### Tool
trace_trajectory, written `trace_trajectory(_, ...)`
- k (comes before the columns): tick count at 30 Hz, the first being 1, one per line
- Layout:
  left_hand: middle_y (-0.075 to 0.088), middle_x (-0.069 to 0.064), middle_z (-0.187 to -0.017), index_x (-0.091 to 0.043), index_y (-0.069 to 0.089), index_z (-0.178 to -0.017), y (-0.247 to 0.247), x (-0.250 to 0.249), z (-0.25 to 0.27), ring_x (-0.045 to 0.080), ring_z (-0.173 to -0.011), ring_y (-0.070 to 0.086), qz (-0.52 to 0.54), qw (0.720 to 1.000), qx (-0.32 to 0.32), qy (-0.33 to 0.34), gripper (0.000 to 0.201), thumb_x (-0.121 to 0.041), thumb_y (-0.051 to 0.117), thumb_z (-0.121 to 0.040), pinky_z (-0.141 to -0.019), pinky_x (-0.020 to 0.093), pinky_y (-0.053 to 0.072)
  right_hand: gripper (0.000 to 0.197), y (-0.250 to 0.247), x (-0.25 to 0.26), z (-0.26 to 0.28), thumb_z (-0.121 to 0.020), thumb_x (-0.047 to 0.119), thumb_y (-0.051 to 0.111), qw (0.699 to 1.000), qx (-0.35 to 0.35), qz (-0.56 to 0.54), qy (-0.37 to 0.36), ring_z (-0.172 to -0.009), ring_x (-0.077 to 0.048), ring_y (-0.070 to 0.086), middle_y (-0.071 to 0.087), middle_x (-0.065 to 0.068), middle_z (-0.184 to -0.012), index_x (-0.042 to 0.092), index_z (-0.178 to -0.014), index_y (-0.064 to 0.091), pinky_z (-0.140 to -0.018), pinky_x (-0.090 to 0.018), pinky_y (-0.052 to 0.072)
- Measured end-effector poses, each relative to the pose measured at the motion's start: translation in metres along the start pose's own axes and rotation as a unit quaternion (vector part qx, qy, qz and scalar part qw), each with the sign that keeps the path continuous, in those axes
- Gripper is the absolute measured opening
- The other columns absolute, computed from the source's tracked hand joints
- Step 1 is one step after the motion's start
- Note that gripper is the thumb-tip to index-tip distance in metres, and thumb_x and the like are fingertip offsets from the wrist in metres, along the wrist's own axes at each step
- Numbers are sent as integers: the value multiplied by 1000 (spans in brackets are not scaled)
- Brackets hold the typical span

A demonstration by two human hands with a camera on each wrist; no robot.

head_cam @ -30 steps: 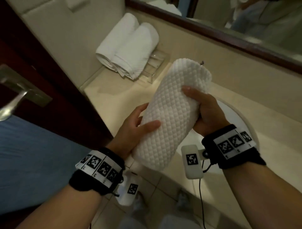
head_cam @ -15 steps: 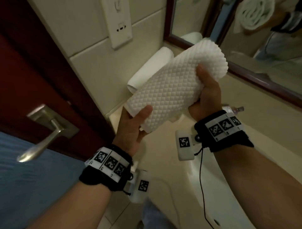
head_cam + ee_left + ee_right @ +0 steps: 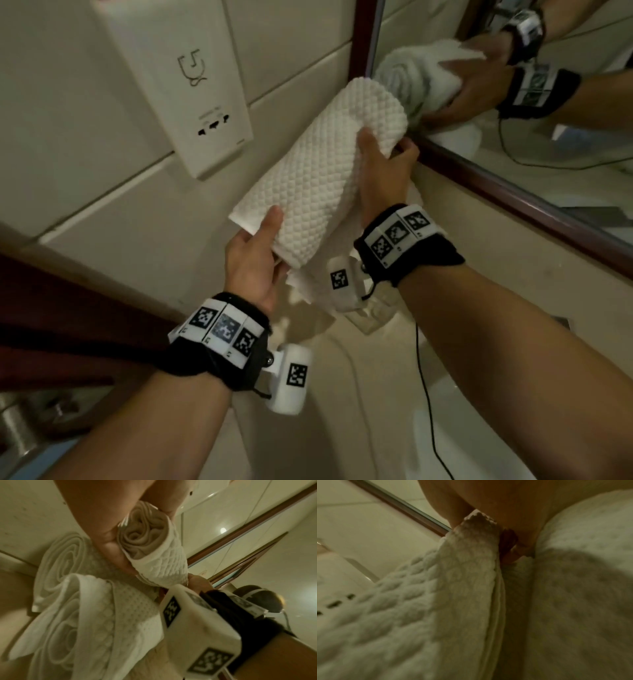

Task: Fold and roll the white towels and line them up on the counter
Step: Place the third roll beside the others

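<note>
We have the rolled white towel (image 3: 318, 171) lifted off the surface (image 3: 462, 274), slanting up toward the corner where the tiled wall meets the mirror (image 3: 513, 113); its waffle weave faces us and, in the left wrist view, its near end shows a tight spiral of layers. Our left hand (image 3: 253, 260) cups that lower end, thumb laid over the top and fingers curled beneath; our right hand (image 3: 383, 171) grips the upper end, thumb pressed into the weave and fingers wrapped behind, so both grips are closed on the roll.

We judge it light, soft and springy; the cloth dents under the thumb, and the roll will loosen if the outer flap is let go; so the hold belongs around the body near each end, with a finger pinning the free edge, not on a corner alone. The textured weave should give good friction, so slipping is little risk; unrolling is the real one.

Just below it, two rolled towels (image 3: 65, 588) lie side by side against the wall, spiral ends toward the left wrist camera; we judge the held roll is meant to go down beside them, seam under. Farther out are a wall socket panel (image 3: 191, 89) on the tiles, a clear tray (image 3: 373, 318) under our right wrist, and a black cable (image 3: 424, 394) trailing over the surface.
</note>
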State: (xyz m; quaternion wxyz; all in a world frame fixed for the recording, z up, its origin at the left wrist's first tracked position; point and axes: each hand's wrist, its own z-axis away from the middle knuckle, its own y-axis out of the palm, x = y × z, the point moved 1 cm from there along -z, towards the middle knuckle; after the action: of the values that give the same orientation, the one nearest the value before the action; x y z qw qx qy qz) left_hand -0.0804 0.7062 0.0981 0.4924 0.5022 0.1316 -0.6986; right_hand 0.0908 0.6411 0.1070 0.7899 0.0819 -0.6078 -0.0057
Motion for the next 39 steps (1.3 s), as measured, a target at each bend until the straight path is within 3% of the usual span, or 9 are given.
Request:
trace_trajectory(5,79,-1,-83,-16,70,-96,-3,12,-32,18,-77,77,-35,998,-43,-16,18,-33,74,-91,-70,36,63,80,8,-35,-24,-90,38,68,995,-31,78,-51,-131,-24,49,46,-9,-148,10,-152,25,-112,-38,39)
trace_trajectory(9,69,7,-79,-9,69,-92,-5,18,-46,19,-54,61,-68,994,-71,-44,34,-40,81,-83,-53,29,47,80,9,-44,-35,-92,36,66,994,-37,101,-28,-129,-25,50,45,-8,-148,14,-153,19,-102,-25,38)
trace_trajectory(12,75,9,-86,-11,70,-85,-1,15,-45,30,-77,74,-77,990,-97,-60,37,-44,84,-78,-73,43,62,77,10,-39,-33,-92,35,66,993,-29,113,-19,-128,-24,50,45,-7,-146,14,-151,21,-94,-21,36)
trace_trajectory(15,77,9,-91,-14,70,-82,-1,8,-39,31,-89,76,-103,987,-111,-57,37,-47,86,-75,-87,49,61,81,10,-33,-29,-91,36,67,993,-36,114,-20,-131,-27,47,43,-11,-148,12,-152,20,-101,-27,37)
trace_trajectory(18,77,6,-99,-18,71,-87,-6,3,-34,27,-95,74,-93,987,-123,-36,43,-54,85,-68,-93,47,58,85,8,-30,-8,-93,46,61,990,-51,117,-51,-144,-28,28,22,-13,-159,19,-156,11,-118,-41,26)
trace_trajectory(21,78,0,-107,-22,75,-99,-12,3,-31,24,-103,72,-43,992,-119,-28,60,-68,74,-60,-100,47,53,81,14,-41,21,-98,50,50,988,-19,99,-117,-150,-12,6,-2,1,-165,26,-158,2,-120,-31,11)
trace_trajectory(25,78,1,-107,-20,75,-108,-17,1,-26,20,-103,73,24,996,-75,-52,51,-64,62,-84,-97,38,54,73,32,-55,27,-100,50,44,988,7,90,-126,-150,-5,-4,-15,9,-164,35,-157,1,-111,-23,7)
trace_trajectory(31,71,6,-115,-10,67,-126,-34,-3,-28,19,-105,65,87,992,-65,-70,62,-61,57,-92,-91,30,50,77,64,-60,12,-95,61,40,976,-64,150,-147,-150,-12,2,-5,2,-165,33,-158,5,-123,-42,6)
trace_trajectory(39,60,11,-117,-7,59,-137,-40,-1,-25,22,-105,55,59,994,-52,-71,73,-64,54,-92,-93,33,44,74,65,-55,12,-100,52,43,970,-67,191,-135,-149,-15,7,-2,-3,-166,29,-159,6,-120,-40,3)
